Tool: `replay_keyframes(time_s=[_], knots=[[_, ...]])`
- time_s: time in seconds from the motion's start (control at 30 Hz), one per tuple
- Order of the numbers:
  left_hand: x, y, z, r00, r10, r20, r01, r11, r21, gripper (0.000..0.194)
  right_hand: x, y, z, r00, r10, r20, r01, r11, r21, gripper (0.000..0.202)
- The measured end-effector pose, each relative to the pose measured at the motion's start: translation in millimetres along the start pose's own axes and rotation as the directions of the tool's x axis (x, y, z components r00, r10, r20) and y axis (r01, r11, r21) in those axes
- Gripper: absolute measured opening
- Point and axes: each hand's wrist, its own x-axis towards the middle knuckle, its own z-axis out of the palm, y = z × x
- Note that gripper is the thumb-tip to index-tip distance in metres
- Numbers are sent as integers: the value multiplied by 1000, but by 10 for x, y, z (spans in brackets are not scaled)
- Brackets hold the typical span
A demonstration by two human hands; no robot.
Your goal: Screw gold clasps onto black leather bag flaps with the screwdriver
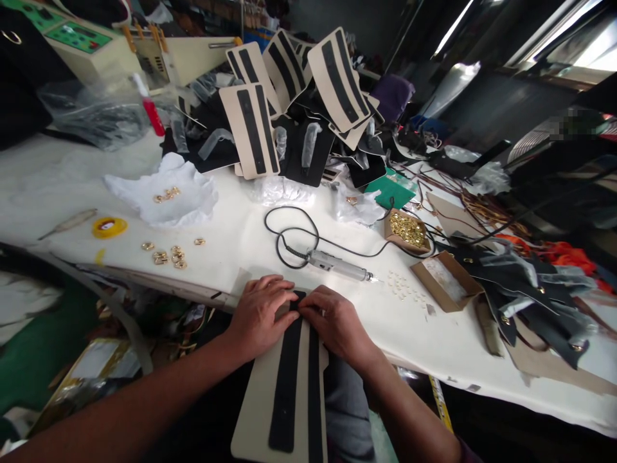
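A beige panel with two black strips (255, 411) lies across my lap, its far end against the table edge. My left hand (263, 318) grips that far end, thumb and fingers closed at one black strip (288, 386). Beside it, my right hand (337, 325) pinches at the top of the same strip; whatever is between its fingertips is too small and hidden to name. The two hands' fingertips nearly meet. Just beyond them on the table rests a grey electric screwdriver (340, 265) with a coiled black cable, its bit pointing right.
Gold metal fittings (168, 255) and a yellow tape roll (109, 227) lie left. Similar panels (250, 132) are heaped at the back. Right are a box of gold pieces (407, 230), small scattered pieces (403, 286), an open cardboard box (446, 281) and black leather parts (530, 296).
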Motion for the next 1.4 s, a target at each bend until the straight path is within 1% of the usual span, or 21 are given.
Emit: replay_keyframes(time_s=[0.1,0.27,0.4,0.47,0.53,0.6,0.67,0.73,0.9,1.0,1.13,1.23,1.3,1.37,1.4], knots=[[1,6,-10,1000,-4,7,4,1000,0,22,52,-10,-4,997,71,19,-72,997,17,12],[3,12,-26,1000,-9,19,9,1000,0,21,137,-77,-23,982,187,41,-186,982,-31,11],[1,6,-22,1000,-10,25,10,1000,-3,21,158,-100,-14,973,225,45,-224,974,-32,9],[2,4,-24,1000,-8,23,9,1000,-7,21,165,-87,1,969,240,52,-240,971,-10,8],[4,6,-29,1000,-11,26,12,1000,-11,20,183,-67,10,955,292,54,-294,955,31,6],[5,10,-35,999,-15,30,15,1000,-13,19,219,-46,3,937,341,74,-347,934,85,12],[3,10,-35,999,-12,33,13,1000,-13,18,274,-25,-23,923,363,127,-379,915,137,16],[0,4,-29,999,-10,35,10,1000,-9,18,345,-3,-63,913,355,200,-388,908,160,15],[-5,-13,-11,1000,-11,25,11,1000,-8,20,542,40,-156,868,325,376,-390,915,107,11],[-1,4,-21,1000,-12,25,12,1000,-13,20,640,35,-181,846,318,428,-383,921,72,11],[9,34,-43,1000,-11,20,11,1000,-11,18,678,-14,-174,852,327,408,-358,934,-1,13],[17,39,-51,1000,-15,26,15,1000,-12,16,592,-57,-127,871,353,341,-357,933,-55,10],[20,37,-53,999,-16,32,16,1000,-14,16,502,-79,-80,879,396,266,-396,916,-57,6],[21,32,-55,999,-11,38,11,1000,-13,17,428,-97,-42,874,442,200,-447,894,-22,5],[21,29,-55,999,-7,40,7,1000,-11,18,408,-103,-31,869,458,186,-466,885,-2,6]])
